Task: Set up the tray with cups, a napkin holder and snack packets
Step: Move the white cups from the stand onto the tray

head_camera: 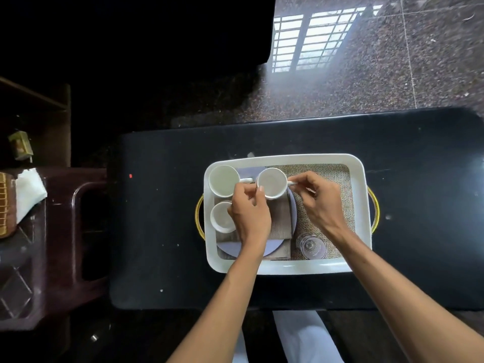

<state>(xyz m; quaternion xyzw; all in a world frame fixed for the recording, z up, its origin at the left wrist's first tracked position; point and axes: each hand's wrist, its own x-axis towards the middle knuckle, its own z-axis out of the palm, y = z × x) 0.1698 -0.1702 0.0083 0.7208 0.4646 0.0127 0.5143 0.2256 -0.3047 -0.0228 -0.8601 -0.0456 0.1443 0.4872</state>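
Top view of a speckled polished stone floor (pixel 392 74); its upper-left part is lost in darkness. A matte black table top (pixel 162 205) with rounded corners is cut off at the right edge. A glossy maroon plastic stool (pixel 60 231) stands to its left, partly out of frame, and carries a crumpled white cloth (pixel 28 189) and a woven object (pixel 5 205) too cropped to identify.

The white rectangular tray (pixel 288 159), with rounded corners and thin gold loop handles (pixel 375 210), lies at the table's centre. A coarse burlap mat (pixel 327 174) lines it. On the mat lie a flat lavender round plate (pixel 227 248) and a grey folded cloth (pixel 281 221), both largely covered by hands and cups.

The left hand (pixel 250 218) has curled fingers, with its thumb on the near rim of the centre cup (pixel 272 182); its fingertips are hidden. The right hand (pixel 320 203) pinches that cup's handle between narrowed fingertips.

All the cups are smooth white. The far-left cup (pixel 224 179) sits in the tray's far left corner with its handle pointing right. The smaller near-left cup (pixel 221 217) is partly hidden by the left hand.

A clear glass (pixel 313 247) stands in the near right corner; whether it is upright or inverted cannot be told.
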